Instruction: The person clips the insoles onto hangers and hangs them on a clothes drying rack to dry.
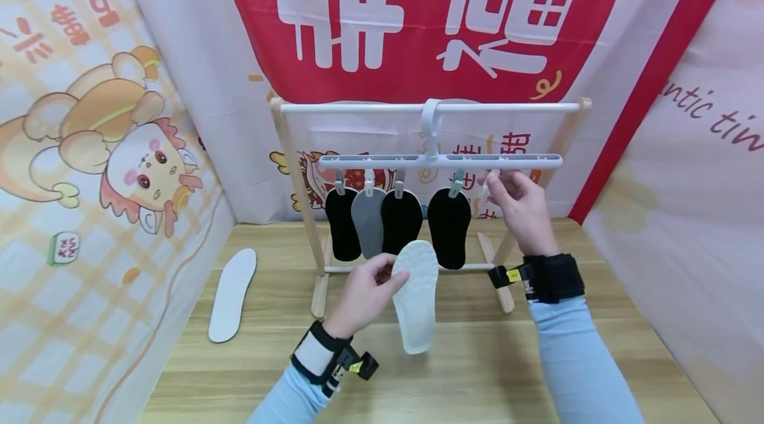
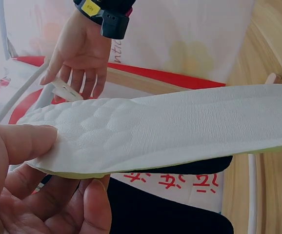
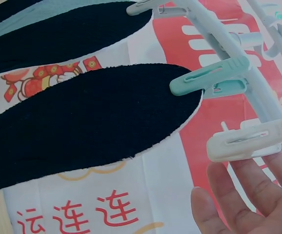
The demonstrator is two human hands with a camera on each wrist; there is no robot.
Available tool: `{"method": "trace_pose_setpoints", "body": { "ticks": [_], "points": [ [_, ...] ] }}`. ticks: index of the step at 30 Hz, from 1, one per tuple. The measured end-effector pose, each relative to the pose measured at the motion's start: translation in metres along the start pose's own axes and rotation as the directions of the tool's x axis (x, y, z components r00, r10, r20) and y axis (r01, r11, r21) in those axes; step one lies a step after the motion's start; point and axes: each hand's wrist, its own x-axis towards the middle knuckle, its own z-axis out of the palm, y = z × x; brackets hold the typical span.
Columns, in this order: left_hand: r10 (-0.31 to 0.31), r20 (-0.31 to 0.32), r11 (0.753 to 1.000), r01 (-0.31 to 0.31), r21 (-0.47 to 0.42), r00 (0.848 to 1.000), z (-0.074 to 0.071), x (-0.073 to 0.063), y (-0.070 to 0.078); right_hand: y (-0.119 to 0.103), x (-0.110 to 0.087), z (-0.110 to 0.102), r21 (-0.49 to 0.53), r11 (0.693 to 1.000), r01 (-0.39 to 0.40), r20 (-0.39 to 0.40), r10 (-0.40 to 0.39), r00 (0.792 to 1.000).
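My left hand (image 1: 367, 294) pinches a white insole (image 1: 416, 298) near its upper end, thumb on the dimpled face and fingers behind. The insole hangs in front of the rack, below the hanger (image 1: 442, 160). Up at the hanger's right part, my right hand (image 1: 525, 212) grips a white clip (image 3: 248, 141) between thumb and fingers; nothing is in the clip. Left of it, a green clip (image 3: 209, 75) holds a black insole (image 1: 449, 228). Further left, more clips hold a black insole (image 1: 343, 225), a grey insole (image 1: 367, 221) and another black insole (image 1: 401, 219).
The hanger hooks over the white top bar (image 1: 358, 108) of a wood-sided rack (image 1: 294, 172) on the wooden table (image 1: 477, 371). Another white insole (image 1: 233, 294) lies on the table at left. Printed cloth (image 1: 179, 12) stands behind and at both sides.
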Motion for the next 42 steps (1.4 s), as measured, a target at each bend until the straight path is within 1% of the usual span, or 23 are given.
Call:
{"method": "trace_pose_setpoints", "body": {
  "ticks": [4,7,11,14,19,24,28,34,42],
  "points": [
    [0.020,0.012,1.000,-0.020,-0.010,1.000,0.006,0.011,0.003,-0.004,-0.005,-0.002,-0.019,0.999,0.026,0.011,-0.025,1.000],
    [0.025,0.031,0.999,-0.024,-0.025,0.999,0.012,0.021,0.004,-0.006,-0.009,-0.002,-0.020,1.000,0.019,0.013,-0.019,1.000],
    [0.029,0.044,0.999,-0.028,-0.030,0.999,0.023,0.036,0.007,-0.007,-0.013,0.001,-0.003,1.000,-0.001,-0.004,0.001,1.000],
    [0.036,0.050,0.999,-0.034,-0.025,0.998,0.031,0.048,0.010,-0.008,-0.014,0.004,0.000,1.000,0.009,-0.025,-0.009,1.000],
    [0.024,0.063,1.000,-0.024,-0.001,0.998,0.042,0.068,0.013,-0.009,-0.015,0.008,0.004,0.999,0.032,-0.050,-0.032,0.998],
    [-0.001,0.075,1.000,0.001,0.006,0.997,0.050,0.084,0.012,-0.009,-0.015,0.011,0.006,1.000,0.015,-0.059,-0.014,0.998],
    [-0.011,0.083,1.000,0.010,0.004,0.996,0.054,0.092,0.012,-0.008,-0.014,0.013,-0.002,1.000,-0.005,-0.072,0.005,0.997],
    [-0.021,0.083,1.000,0.020,0.002,0.996,0.059,0.099,0.012,-0.008,-0.014,0.018,-0.012,1.000,-0.026,-0.125,0.024,0.992],
    [-0.017,0.086,1.000,0.017,0.011,0.996,0.062,0.104,0.013,-0.011,-0.012,0.023,0.033,0.999,-0.034,-0.177,0.040,0.983]
  ]
}}
